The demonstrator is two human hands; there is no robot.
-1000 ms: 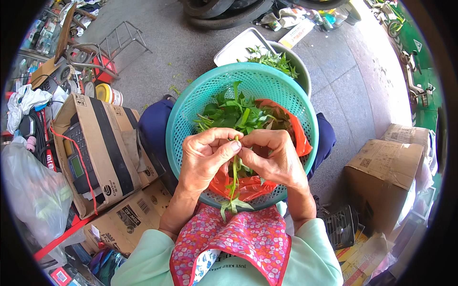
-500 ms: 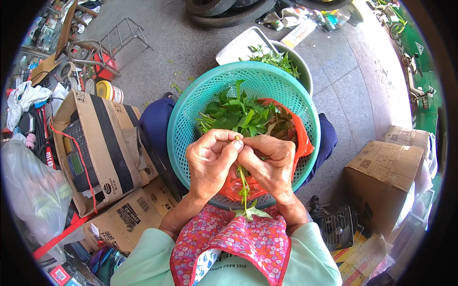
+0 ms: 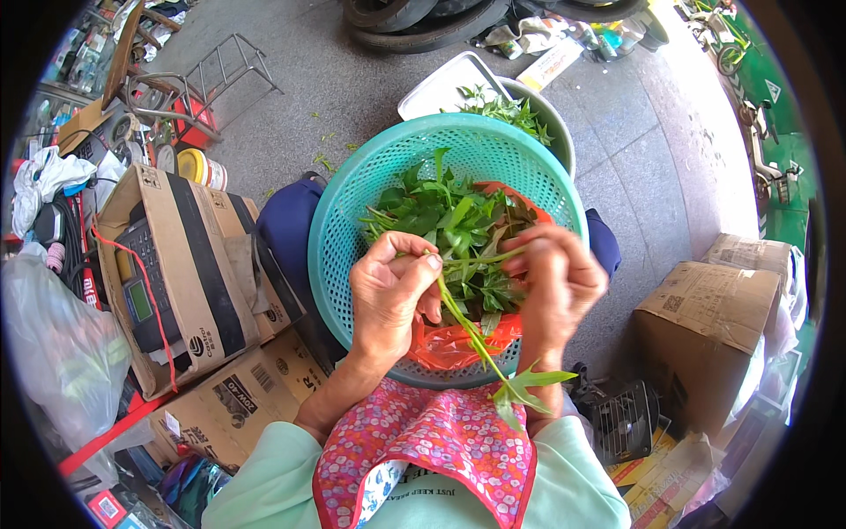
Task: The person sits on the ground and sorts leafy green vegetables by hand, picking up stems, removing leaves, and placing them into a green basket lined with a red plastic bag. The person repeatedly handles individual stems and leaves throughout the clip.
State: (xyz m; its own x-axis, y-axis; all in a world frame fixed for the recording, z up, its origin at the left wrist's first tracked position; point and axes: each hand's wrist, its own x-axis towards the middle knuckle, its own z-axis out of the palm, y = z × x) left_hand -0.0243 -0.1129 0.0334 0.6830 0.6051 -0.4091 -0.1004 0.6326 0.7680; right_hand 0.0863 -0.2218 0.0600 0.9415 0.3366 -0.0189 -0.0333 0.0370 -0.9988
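My left hand (image 3: 389, 291) pinches the top end of a leafy green stem (image 3: 471, 333) between thumb and fingertips. The stem slants down to the right, ending in a pointed, lobed leaf (image 3: 527, 388) above the red floral apron (image 3: 432, 450). From the pinch a thin green strand (image 3: 483, 260) stretches across to my right hand (image 3: 555, 286), whose fingers are closed on its far end and slightly blurred. Both hands hover over a turquoise perforated basket (image 3: 344, 212). Leafy greens (image 3: 441, 207) fill its middle, and a red plastic bag (image 3: 458, 344) lies inside beneath my hands.
Behind the basket stand a metal basin (image 3: 555, 132) with greens and a white tray (image 3: 449, 81). Cardboard boxes (image 3: 189, 264) crowd the left, and another box (image 3: 709, 309) is at right. Tyres (image 3: 432, 22) lie at the far side; a metal stool frame (image 3: 233, 70) is far left.
My right hand has pulled away to the right from my left, drawing a thin green strand out between them. The stem's leafy end has swung to the right.
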